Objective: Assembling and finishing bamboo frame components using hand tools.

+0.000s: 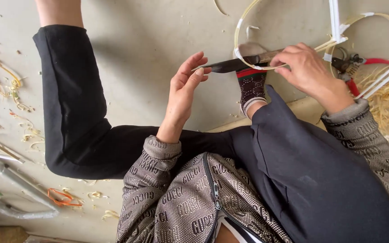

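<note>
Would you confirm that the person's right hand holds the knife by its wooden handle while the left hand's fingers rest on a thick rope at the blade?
Not quite: in the head view the left hand touches a thin pale strip, not rope. The right hand does hold the knife by its handle.

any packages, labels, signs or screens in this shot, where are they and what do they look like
No packages, signs or screens show.
Jacket sleeve: on the person's arm at right, brown-grey fabric with a repeating printed letter pattern.
Sock: on the foot under the knife, dark with a small pattern and a red and green band.
White tape wraps: top right, around thin bamboo strips, plain, no marking visible.
</note>
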